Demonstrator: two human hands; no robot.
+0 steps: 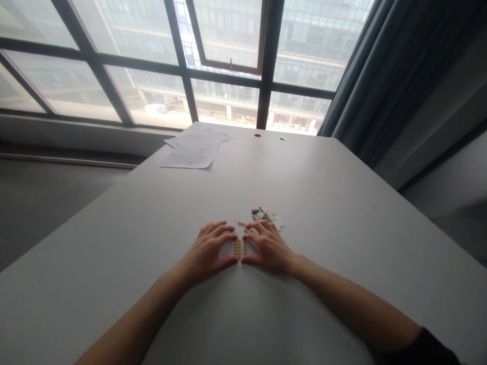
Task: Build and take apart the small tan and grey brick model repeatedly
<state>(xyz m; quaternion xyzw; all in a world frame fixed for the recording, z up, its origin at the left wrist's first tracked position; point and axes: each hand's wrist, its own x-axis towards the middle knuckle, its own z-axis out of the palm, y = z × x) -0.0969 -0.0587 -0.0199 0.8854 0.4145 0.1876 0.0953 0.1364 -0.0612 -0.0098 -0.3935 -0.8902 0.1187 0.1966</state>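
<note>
Two tan studded building bricks lie side by side on the white table with a narrow gap between them. My left hand (213,248) grips the wider brick (238,249) by its ends, thumb at the near end and index finger at the far end. In the same way my right hand (269,246) spans the narrower brick (245,247). Just beyond the fingertips is a small tan piece (241,223), and another one shows partly under my right fingers. Behind my right hand sits a loose pile of dark, grey and cream bricks (268,214), its near side partly covered.
Printed sheets of paper (192,152) lie at the far left of the white table (323,203). Two small round spots, one a dark disc (257,135), are near the far edge. Large windows stand beyond, with a blue-grey curtain (380,66) on the right.
</note>
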